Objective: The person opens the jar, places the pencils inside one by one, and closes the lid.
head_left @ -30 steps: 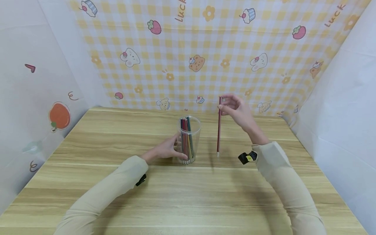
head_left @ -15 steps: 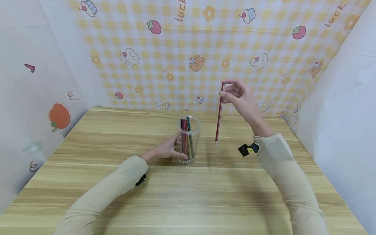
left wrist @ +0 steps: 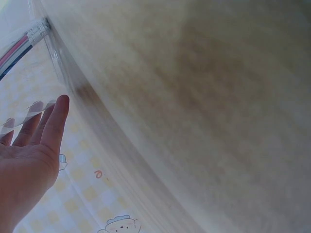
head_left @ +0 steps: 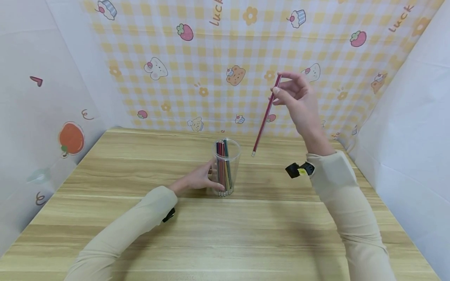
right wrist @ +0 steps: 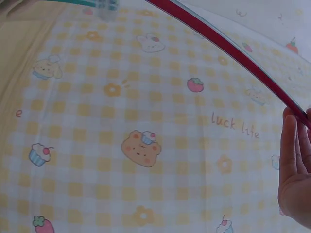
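A clear plastic cup (head_left: 234,166) stands upright on the table, holding several coloured pencils (head_left: 222,168) that lean to its left side, eraser ends down. Around its lower left side my left hand (head_left: 201,178) holds it, thumb in front and fingers behind. Through the cup wall, the left wrist view shows some of those fingers (left wrist: 48,128) and white-ended pencils (left wrist: 22,46). My right hand (head_left: 302,101) pinches a dark red pencil (head_left: 264,121) near its upper end. That pencil slants in the air right of the cup, its white eraser tip pointing down-left.
The wood-grain table (head_left: 225,238) reaches back to a yellow checked cloth (head_left: 197,58) with cartoon prints. Pale cloth walls (head_left: 415,128) close in both sides. Each wrist carries a black camera (head_left: 299,170).
My right hand has risen and gone slightly right with the red pencil, which has tilted from nearly upright to slanting. My left hand and the cup have stayed put.
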The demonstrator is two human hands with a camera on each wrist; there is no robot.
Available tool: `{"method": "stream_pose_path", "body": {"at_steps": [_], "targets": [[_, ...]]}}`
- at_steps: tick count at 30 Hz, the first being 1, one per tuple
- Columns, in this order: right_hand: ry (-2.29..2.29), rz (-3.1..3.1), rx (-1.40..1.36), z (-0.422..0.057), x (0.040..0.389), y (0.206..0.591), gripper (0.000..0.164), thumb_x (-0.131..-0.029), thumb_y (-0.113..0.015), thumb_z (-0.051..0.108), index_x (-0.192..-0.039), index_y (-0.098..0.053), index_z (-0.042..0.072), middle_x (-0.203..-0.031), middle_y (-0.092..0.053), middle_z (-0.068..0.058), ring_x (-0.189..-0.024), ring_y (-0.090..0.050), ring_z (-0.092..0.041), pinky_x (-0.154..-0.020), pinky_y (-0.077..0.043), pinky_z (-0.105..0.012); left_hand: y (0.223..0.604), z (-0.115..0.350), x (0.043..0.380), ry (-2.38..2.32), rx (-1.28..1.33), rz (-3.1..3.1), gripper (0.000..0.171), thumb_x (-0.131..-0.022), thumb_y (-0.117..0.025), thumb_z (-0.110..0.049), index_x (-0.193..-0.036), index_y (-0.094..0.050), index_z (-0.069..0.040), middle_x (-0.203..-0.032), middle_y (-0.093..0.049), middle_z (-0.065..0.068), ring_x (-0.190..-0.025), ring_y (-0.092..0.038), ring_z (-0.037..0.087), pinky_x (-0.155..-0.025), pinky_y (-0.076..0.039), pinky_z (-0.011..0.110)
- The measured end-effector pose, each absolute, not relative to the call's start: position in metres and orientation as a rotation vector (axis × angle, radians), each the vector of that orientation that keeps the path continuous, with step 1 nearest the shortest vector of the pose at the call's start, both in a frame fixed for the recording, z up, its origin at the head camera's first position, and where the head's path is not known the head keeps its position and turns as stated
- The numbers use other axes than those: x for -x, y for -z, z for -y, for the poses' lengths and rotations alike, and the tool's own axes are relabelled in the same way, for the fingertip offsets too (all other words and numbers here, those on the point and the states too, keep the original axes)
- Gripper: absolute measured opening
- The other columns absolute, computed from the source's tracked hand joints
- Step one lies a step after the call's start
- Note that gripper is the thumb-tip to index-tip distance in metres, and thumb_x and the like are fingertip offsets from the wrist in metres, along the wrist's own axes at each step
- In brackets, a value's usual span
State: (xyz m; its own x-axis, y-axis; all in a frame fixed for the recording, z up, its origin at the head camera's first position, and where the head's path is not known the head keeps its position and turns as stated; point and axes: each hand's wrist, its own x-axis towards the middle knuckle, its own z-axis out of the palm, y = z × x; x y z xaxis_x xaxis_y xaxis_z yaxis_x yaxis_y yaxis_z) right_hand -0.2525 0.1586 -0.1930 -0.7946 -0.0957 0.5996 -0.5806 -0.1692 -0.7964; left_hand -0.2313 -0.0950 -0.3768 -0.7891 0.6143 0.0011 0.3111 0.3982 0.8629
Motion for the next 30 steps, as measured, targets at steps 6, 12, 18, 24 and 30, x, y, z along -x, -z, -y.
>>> {"method": "stream_pose_path", "body": {"at_steps": [6, 12, 18, 24, 30], "targets": [[-2.076, 1.626, -0.780, -0.155, 0.252, 0.185, 0.028, -0.079, -0.060, -0.007, -0.105, -0.055, 0.002, -0.081, -0.059, -0.013, -0.069, -0.059, -0.024, -0.060, -0.051, -0.028, 0.399, 0.097, 0.244, -1.351, -0.806, -2.365, 0.107, -0.070, -0.076, -0.027, -0.142, 0.002, -0.020, -0.130, -0.038, 0.019, -0.115, -0.040, 0.032, -0.095, -0.032, 0.046], [-2.098, 1.578, -0.747, -0.145, 0.254, 0.188, 0.028, -0.078, -0.059, -0.009, -0.104, -0.055, 0.002, -0.080, -0.059, -0.014, -0.069, -0.059, -0.026, -0.060, -0.051, -0.028, 0.405, 0.097, 0.249, -1.347, -0.790, -2.375, 0.109, -0.066, -0.077, -0.033, -0.142, 0.000, -0.024, -0.130, -0.040, 0.015, -0.114, -0.041, 0.027, -0.095, -0.032, 0.043], [-1.959, 1.721, -0.795, -0.131, 0.258, 0.206, 0.030, -0.079, -0.058, -0.009, -0.107, -0.053, 0.002, -0.082, -0.059, -0.013, -0.070, -0.060, -0.022, -0.064, -0.051, -0.028, 0.405, 0.097, 0.248, -1.353, -0.775, -2.367, 0.110, -0.065, -0.077, -0.034, -0.142, 0.000, -0.024, -0.130, -0.039, 0.014, -0.114, -0.041, 0.026, -0.096, -0.032, 0.043], [-1.731, 1.973, -0.831, -0.118, 0.257, 0.225, 0.033, -0.080, -0.059, -0.005, -0.112, -0.050, -0.002, -0.086, -0.060, -0.015, -0.073, -0.060, -0.019, -0.067, -0.051, -0.028, 0.406, 0.097, 0.249, -1.346, -0.774, -2.369, 0.110, -0.065, -0.077, -0.035, -0.142, 0.001, -0.024, -0.129, -0.040, 0.014, -0.114, -0.041, 0.025, -0.095, -0.033, 0.041], [-1.532, 2.182, -0.905, -0.108, 0.248, 0.240, 0.027, -0.081, -0.059, -0.003, -0.107, -0.052, -0.004, -0.088, -0.062, -0.019, -0.078, -0.060, -0.025, -0.070, -0.050, -0.030, 0.405, 0.096, 0.249, -1.359, -0.771, -2.354, 0.111, -0.065, -0.078, -0.033, -0.142, 0.002, -0.026, -0.130, -0.039, 0.013, -0.114, -0.041, 0.025, -0.095, -0.033, 0.041]]}}
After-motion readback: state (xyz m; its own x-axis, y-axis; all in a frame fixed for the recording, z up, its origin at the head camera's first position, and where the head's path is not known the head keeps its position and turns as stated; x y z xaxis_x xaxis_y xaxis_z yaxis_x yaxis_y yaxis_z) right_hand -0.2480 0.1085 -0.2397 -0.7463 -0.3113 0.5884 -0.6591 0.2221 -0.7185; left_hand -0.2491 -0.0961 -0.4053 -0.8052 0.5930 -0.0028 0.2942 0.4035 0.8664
